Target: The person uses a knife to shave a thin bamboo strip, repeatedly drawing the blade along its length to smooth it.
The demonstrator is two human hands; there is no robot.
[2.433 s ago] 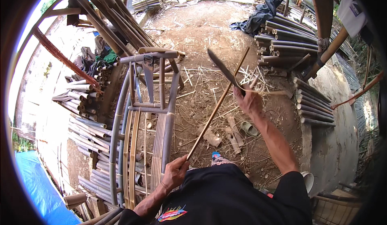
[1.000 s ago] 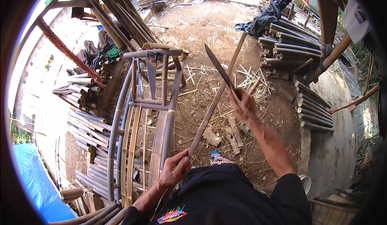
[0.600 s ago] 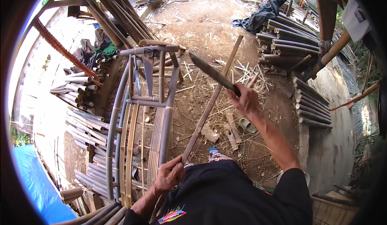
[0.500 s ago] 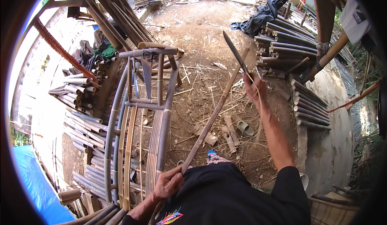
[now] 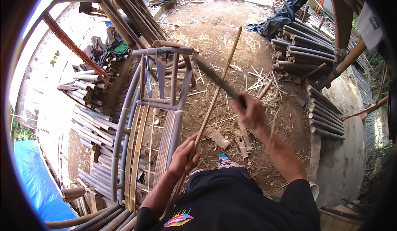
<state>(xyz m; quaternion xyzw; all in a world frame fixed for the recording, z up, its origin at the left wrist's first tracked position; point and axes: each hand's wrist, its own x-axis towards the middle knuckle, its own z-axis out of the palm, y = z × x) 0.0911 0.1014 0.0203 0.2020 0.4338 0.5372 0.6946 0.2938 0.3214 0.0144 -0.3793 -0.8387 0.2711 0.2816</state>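
While our left hand (image 5: 184,156) grips the bamboo strip (image 5: 215,92) and our right hand (image 5: 250,113) clutches the long blade (image 5: 215,78), we should strike shallowly, away from fingers.

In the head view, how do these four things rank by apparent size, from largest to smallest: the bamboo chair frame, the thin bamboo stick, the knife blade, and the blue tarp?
1. Bamboo chair frame, widest spread.
2. Thin bamboo stick, longest but narrow.
3. Blue tarp; cut off by the picture's rim, so its rank against the stick is unsure.
4. Knife blade, blurred and shortest.
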